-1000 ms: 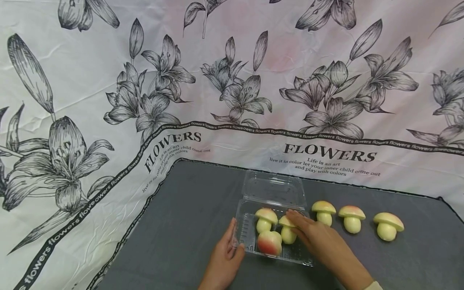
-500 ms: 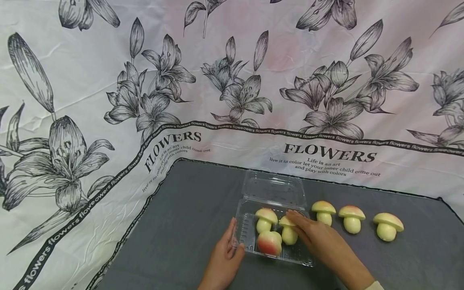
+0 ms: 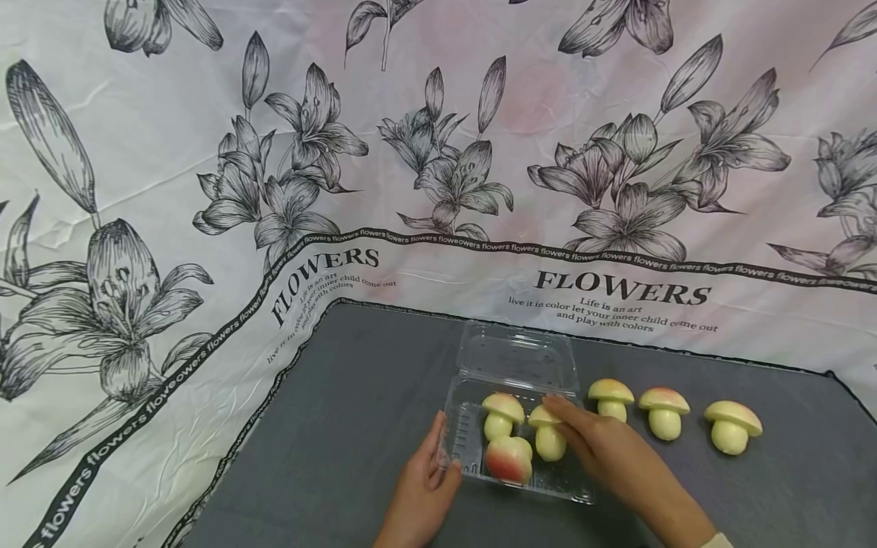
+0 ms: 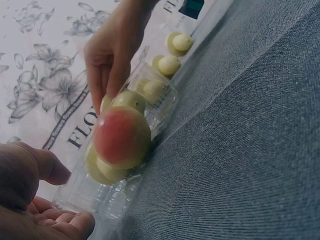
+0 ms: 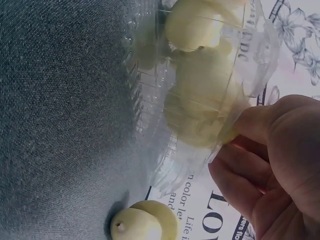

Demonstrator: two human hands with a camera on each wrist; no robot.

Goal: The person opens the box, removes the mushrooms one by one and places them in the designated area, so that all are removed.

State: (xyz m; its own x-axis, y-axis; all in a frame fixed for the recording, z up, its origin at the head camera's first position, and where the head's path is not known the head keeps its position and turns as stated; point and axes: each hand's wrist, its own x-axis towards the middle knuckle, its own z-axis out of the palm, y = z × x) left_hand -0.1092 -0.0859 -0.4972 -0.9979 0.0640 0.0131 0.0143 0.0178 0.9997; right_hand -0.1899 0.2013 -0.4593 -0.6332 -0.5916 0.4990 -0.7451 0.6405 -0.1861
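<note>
The mushroom-shaped piece (image 3: 550, 445), inside the clear container (image 3: 467, 430) at lower centre of the frame, is pinched at its cap by the right hand (image 3: 610, 453), which is angled in from the lower right. Firm, smooth, probably light; best gripped under the cap. The likely flimsy container is held at its left edge by the left hand (image 3: 423, 487), thumb and fingers curled.

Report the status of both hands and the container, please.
Left hand grips clear container; right hand pinches one mushroom-shaped piece. Three pieces inside, three on table. Lid open, no obstruction visible.
</note>
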